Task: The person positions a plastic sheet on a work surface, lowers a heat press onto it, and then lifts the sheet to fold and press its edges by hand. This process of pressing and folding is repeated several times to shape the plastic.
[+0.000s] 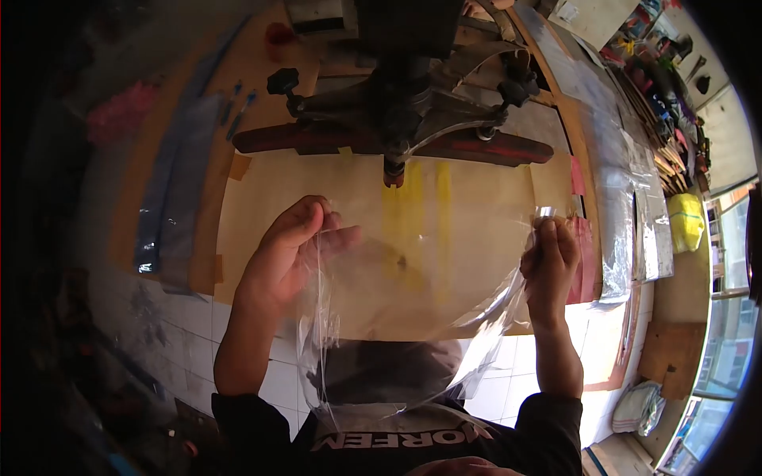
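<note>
A clear plastic sheet (413, 305) hangs between my two hands and sags in front of my body. My left hand (298, 242) pinches its left corner between thumb and forefinger, the other fingers loosely spread behind the film. On the other side, my right hand (550, 252) is closed around the right corner, with a shiny bit of film above the fingers. Beneath the sheet lies a tan board (270, 178) with yellow strips (443, 186) in its middle. Just beyond the hands, a long dark-red bar (508, 148) hangs from a black machine head (389, 99).
Black knobs (282, 82) stick out from the machine. Two blue pens (240, 115) and bluish plastic strips (181, 198) lie at the left. More clear film (611, 230) covers the right side. A yellow bundle (686, 222) sits further right, near windows. White tiles (194, 321) show below.
</note>
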Demonstrator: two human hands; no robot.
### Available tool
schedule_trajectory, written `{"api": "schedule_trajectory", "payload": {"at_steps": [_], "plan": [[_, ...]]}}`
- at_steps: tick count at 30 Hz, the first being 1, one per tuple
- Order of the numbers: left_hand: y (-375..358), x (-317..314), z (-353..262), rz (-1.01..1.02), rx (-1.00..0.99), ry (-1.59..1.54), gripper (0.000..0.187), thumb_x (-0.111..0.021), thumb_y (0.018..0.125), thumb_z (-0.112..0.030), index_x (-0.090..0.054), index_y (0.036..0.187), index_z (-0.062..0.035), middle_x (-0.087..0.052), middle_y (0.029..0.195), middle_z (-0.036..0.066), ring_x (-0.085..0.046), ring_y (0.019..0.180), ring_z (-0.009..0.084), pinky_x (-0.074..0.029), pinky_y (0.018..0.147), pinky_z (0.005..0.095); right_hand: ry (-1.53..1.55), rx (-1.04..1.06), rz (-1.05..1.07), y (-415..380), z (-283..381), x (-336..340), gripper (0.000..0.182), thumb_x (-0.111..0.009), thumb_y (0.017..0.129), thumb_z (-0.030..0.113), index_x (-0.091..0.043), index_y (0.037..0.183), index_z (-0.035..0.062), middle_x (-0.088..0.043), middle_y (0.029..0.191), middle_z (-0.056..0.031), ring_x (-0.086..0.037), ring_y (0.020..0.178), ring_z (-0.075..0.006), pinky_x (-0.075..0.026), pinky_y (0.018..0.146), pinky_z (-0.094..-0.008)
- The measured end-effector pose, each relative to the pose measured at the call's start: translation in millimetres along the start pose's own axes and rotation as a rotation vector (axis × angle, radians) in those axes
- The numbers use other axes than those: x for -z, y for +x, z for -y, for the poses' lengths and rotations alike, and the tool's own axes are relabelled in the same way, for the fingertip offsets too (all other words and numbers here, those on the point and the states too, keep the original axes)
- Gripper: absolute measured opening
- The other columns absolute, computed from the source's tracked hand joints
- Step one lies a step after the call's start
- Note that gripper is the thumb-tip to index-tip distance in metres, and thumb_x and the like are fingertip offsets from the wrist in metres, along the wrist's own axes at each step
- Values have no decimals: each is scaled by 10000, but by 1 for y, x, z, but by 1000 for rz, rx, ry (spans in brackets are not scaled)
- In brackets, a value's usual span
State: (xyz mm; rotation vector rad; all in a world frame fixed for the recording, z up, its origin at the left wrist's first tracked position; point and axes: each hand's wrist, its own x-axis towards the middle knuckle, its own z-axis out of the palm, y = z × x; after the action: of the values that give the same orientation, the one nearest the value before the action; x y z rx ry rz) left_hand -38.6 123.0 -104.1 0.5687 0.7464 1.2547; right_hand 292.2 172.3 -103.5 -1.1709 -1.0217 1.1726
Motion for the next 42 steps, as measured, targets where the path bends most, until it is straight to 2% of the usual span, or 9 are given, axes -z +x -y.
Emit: {"api": "schedule_trajectory", "payload": {"at_steps": [2,4,14,16,23,32,35,40,42], "plan": [[8,8,0,-62,92,34,186,-556,938,-301,-517,980,-124,-569,872,-12,-624,990,247,-512,746,388,0,-103,-2,9,-10,-2,241,-465,983,209,-588,911,14,-477,593,11,-411,407,-37,-311,370,-194],[13,14,0,-141,213,-32,172,-579,927,-273,-539,1015,-130,-596,891,-2,-640,951,256,-513,813,391,-61,-103,-22,14,-11,-6,242,-465,981,208,-587,914,10,-478,593,10,-410,408,-38,-311,371,-194],[40,33,15,-228,230,73,155,-548,946,-243,-558,1004,-99,-584,911,-2,-638,863,196,-540,739,373,-247,-190,-73,35,-31,-14,225,-503,963,221,-586,876,31,-490,608,18,-415,401,-52,-331,373,-197],[41,31,16,-259,227,56,181,-561,940,-232,-576,1014,-68,-595,904,2,-615,829,136,-528,746,294,-222,-203,-67,37,-36,-11,223,-506,960,219,-583,874,28,-488,607,16,-416,403,-56,-331,373,-201],[46,37,20,-326,204,-12,165,-568,933,-213,-596,1012,-70,-622,901,31,-643,840,191,-547,745,336,-260,-254,-34,46,-40,-6,260,-491,942,208,-607,871,-14,-489,613,1,-453,443,-78,-364,402,-254],[40,34,20,-421,131,-91,119,-572,878,-109,-609,984,-69,-634,881,57,-653,835,261,-544,753,364,-145,-245,-81,43,-43,-11,246,-479,954,192,-598,860,-2,-475,607,0,-432,418,-81,-355,388,-251],[41,35,17,-419,236,27,92,-547,906,-142,-585,971,-91,-611,905,55,-657,841,264,-529,701,425,-136,-239,-67,44,-45,-10,236,-485,950,189,-598,861,2,-477,608,-1,-414,397,-81,-336,365,-241],[39,25,10,-405,251,208,106,-502,952,-185,-507,1029,-112,-546,962,51,-659,820,272,-531,637,430,-176,-215,-56,45,-49,-10,224,-485,943,177,-588,825,16,-484,599,-10,-404,377,-82,-328,347,-245],[40,16,11,-499,241,277,111,-477,966,-186,-524,1020,-102,-550,920,48,-651,752,249,-546,600,422,-180,-208,-47,46,-52,-10,225,-485,942,174,-586,808,24,-485,599,-12,-399,364,-84,-318,334,-247]]}}
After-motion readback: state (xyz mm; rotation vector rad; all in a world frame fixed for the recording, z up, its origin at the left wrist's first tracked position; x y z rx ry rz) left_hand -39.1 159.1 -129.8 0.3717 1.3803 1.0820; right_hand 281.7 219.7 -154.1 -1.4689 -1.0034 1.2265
